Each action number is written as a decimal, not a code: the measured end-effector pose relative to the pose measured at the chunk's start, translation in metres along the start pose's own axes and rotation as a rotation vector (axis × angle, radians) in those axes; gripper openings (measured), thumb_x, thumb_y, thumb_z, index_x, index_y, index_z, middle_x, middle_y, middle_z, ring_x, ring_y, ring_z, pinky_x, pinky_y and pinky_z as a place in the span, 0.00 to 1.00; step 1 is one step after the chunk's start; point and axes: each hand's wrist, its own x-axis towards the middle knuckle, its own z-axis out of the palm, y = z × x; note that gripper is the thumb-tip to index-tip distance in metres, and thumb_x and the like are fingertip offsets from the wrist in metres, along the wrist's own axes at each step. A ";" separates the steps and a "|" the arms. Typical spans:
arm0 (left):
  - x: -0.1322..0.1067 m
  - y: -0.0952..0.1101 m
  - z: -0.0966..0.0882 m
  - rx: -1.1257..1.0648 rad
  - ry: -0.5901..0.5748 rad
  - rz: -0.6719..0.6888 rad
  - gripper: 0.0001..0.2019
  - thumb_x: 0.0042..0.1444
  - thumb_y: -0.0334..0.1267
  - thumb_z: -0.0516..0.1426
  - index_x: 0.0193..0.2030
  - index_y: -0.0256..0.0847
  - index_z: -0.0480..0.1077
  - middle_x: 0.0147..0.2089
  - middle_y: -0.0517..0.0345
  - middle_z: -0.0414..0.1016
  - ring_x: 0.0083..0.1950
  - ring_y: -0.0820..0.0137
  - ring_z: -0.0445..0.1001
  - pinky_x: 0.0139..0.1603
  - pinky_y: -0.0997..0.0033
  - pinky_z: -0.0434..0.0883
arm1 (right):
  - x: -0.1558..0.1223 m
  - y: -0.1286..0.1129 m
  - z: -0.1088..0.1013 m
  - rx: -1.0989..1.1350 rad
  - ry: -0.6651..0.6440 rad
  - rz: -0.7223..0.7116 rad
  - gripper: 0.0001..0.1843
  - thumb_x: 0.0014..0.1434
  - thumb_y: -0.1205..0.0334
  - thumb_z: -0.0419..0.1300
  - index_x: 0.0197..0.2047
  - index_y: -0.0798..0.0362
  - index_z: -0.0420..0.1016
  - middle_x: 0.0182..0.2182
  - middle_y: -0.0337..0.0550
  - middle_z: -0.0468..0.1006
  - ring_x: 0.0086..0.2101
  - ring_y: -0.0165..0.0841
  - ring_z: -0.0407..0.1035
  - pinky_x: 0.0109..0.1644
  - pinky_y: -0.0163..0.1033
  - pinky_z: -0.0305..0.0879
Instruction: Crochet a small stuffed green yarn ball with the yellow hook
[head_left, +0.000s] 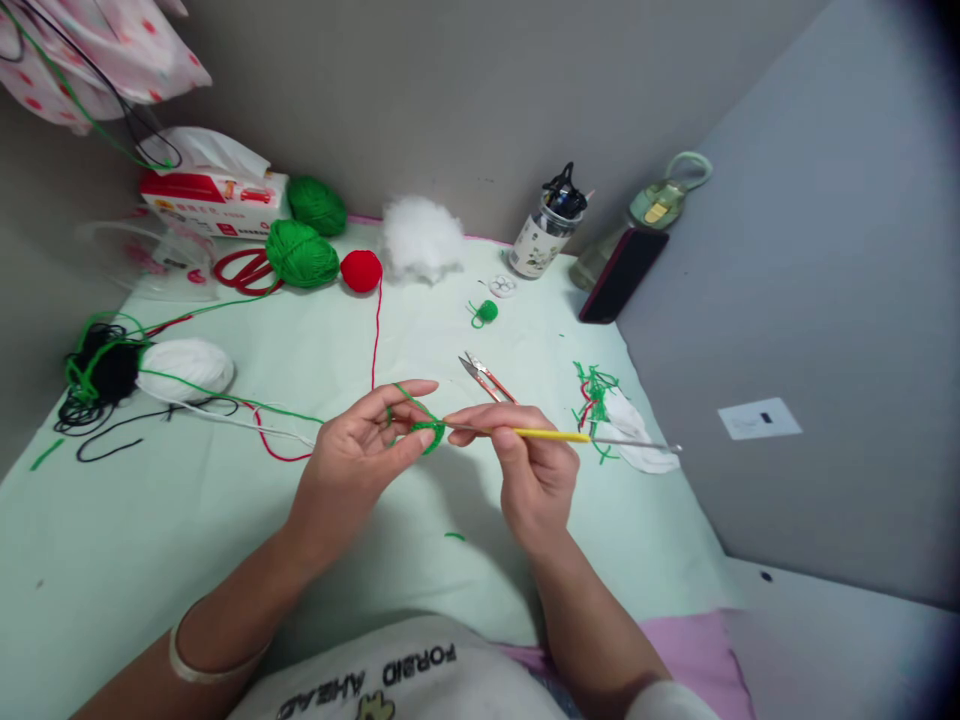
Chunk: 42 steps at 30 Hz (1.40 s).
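Observation:
My left hand (pixel 360 450) pinches a small green crocheted piece (pixel 429 434), with green yarn looped over its raised index finger. My right hand (pixel 529 462) grips a yellow-handled crochet hook (pixel 551 435) whose tip is in the green piece. The two hands meet above the pale green cloth (pixel 225 540) that covers the table. A strand of green yarn runs left from the work towards the yarn balls.
Thread snips (pixel 486 378) lie just beyond my hands. Green yarn balls (pixel 303 252), a red ball (pixel 361 270), white stuffing (pixel 421 238), white yarn (pixel 186 366), black yarn (pixel 109 372), red scissors (pixel 244 270), a tissue box (pixel 214 200), a jar (pixel 541 240), a phone (pixel 622 276) and yarn scraps (pixel 596 398) surround them.

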 end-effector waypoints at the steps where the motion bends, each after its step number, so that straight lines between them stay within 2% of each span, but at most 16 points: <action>1: -0.001 0.000 0.001 0.021 0.018 0.016 0.17 0.54 0.37 0.68 0.51 0.49 0.79 0.37 0.63 0.74 0.42 0.73 0.73 0.49 0.73 0.71 | 0.000 -0.001 -0.001 -0.044 -0.022 -0.031 0.12 0.71 0.67 0.55 0.47 0.47 0.80 0.42 0.43 0.84 0.37 0.32 0.79 0.43 0.42 0.78; 6: -0.004 -0.002 0.004 0.209 0.095 0.100 0.17 0.55 0.35 0.66 0.52 0.48 0.78 0.38 0.62 0.75 0.44 0.71 0.74 0.54 0.69 0.70 | 0.002 -0.002 -0.006 -0.174 -0.118 -0.170 0.14 0.69 0.72 0.55 0.48 0.49 0.79 0.41 0.46 0.84 0.42 0.36 0.79 0.45 0.45 0.77; 10: -0.004 -0.004 0.006 0.300 0.112 0.177 0.16 0.55 0.32 0.64 0.50 0.47 0.79 0.41 0.60 0.76 0.45 0.70 0.74 0.52 0.70 0.70 | 0.000 0.003 -0.006 -0.317 -0.181 -0.341 0.15 0.66 0.74 0.56 0.51 0.50 0.78 0.42 0.49 0.84 0.44 0.39 0.80 0.42 0.45 0.79; 14: -0.002 -0.006 0.006 0.042 0.055 0.033 0.17 0.54 0.33 0.66 0.51 0.47 0.79 0.38 0.63 0.73 0.40 0.74 0.72 0.46 0.75 0.71 | -0.004 0.007 -0.003 -0.451 -0.165 -0.482 0.16 0.67 0.74 0.56 0.54 0.50 0.76 0.45 0.52 0.83 0.44 0.37 0.80 0.41 0.42 0.80; 17: -0.003 -0.006 0.007 -0.136 -0.014 -0.066 0.20 0.54 0.35 0.67 0.55 0.49 0.78 0.35 0.65 0.70 0.36 0.77 0.70 0.40 0.78 0.70 | -0.006 0.003 -0.001 -0.615 -0.156 -0.538 0.15 0.65 0.75 0.59 0.52 0.52 0.77 0.46 0.52 0.83 0.43 0.35 0.79 0.42 0.39 0.79; 20: -0.004 -0.004 0.010 -0.247 -0.062 -0.111 0.24 0.53 0.36 0.69 0.58 0.49 0.76 0.36 0.64 0.69 0.36 0.77 0.69 0.40 0.79 0.70 | -0.009 -0.002 0.000 -0.852 -0.158 -0.580 0.15 0.62 0.76 0.62 0.50 0.52 0.79 0.43 0.49 0.83 0.43 0.35 0.77 0.45 0.38 0.78; 22: -0.006 -0.002 0.011 -0.319 -0.112 -0.190 0.26 0.54 0.38 0.69 0.60 0.49 0.74 0.37 0.63 0.70 0.37 0.76 0.69 0.40 0.78 0.69 | -0.011 -0.003 -0.001 -0.923 -0.148 -0.596 0.17 0.61 0.77 0.62 0.51 0.51 0.79 0.41 0.47 0.82 0.42 0.35 0.77 0.46 0.39 0.78; 24: -0.006 0.001 0.011 -0.378 -0.170 -0.277 0.26 0.55 0.40 0.68 0.62 0.46 0.73 0.37 0.61 0.70 0.38 0.74 0.70 0.41 0.76 0.69 | -0.012 -0.001 -0.001 -0.838 -0.131 -0.581 0.19 0.62 0.77 0.61 0.53 0.50 0.79 0.42 0.47 0.82 0.43 0.35 0.78 0.44 0.38 0.78; 26: -0.004 0.004 0.008 -0.401 -0.191 -0.308 0.26 0.55 0.39 0.67 0.61 0.45 0.74 0.36 0.60 0.70 0.38 0.73 0.69 0.42 0.76 0.69 | -0.011 0.002 -0.001 -0.635 -0.098 -0.518 0.19 0.65 0.74 0.59 0.55 0.49 0.78 0.45 0.47 0.82 0.44 0.35 0.78 0.43 0.39 0.79; 30: 0.000 0.007 -0.003 -0.343 -0.131 -0.230 0.22 0.55 0.35 0.67 0.58 0.45 0.78 0.34 0.62 0.68 0.35 0.77 0.65 0.38 0.78 0.65 | -0.004 0.001 0.000 -0.235 0.028 -0.227 0.13 0.68 0.69 0.58 0.49 0.47 0.81 0.38 0.43 0.84 0.37 0.35 0.79 0.40 0.43 0.78; 34: 0.002 0.005 -0.006 -0.257 -0.105 -0.172 0.18 0.55 0.36 0.67 0.54 0.47 0.80 0.35 0.62 0.69 0.34 0.76 0.63 0.36 0.76 0.62 | 0.002 0.000 -0.001 0.067 0.106 0.011 0.09 0.68 0.62 0.60 0.42 0.48 0.83 0.34 0.42 0.82 0.30 0.32 0.76 0.35 0.41 0.75; 37: 0.001 0.003 -0.002 -0.207 -0.129 -0.142 0.19 0.56 0.37 0.67 0.55 0.48 0.79 0.37 0.60 0.71 0.38 0.74 0.67 0.42 0.74 0.65 | 0.003 0.003 -0.001 0.120 0.087 0.093 0.09 0.67 0.58 0.61 0.40 0.48 0.82 0.34 0.43 0.81 0.30 0.32 0.75 0.35 0.41 0.75; 40: -0.001 0.001 0.003 -0.191 -0.171 -0.136 0.22 0.58 0.38 0.65 0.60 0.49 0.76 0.41 0.59 0.74 0.44 0.71 0.70 0.49 0.71 0.66 | 0.004 0.005 0.002 0.055 0.040 0.068 0.08 0.67 0.58 0.62 0.40 0.48 0.83 0.34 0.43 0.81 0.35 0.34 0.75 0.37 0.41 0.75; 42: -0.002 0.000 0.006 -0.199 -0.165 -0.134 0.24 0.58 0.39 0.65 0.63 0.49 0.73 0.41 0.59 0.74 0.45 0.71 0.71 0.51 0.69 0.67 | 0.004 0.005 0.004 0.044 0.034 0.049 0.08 0.67 0.60 0.61 0.41 0.47 0.84 0.35 0.43 0.81 0.37 0.34 0.75 0.37 0.40 0.75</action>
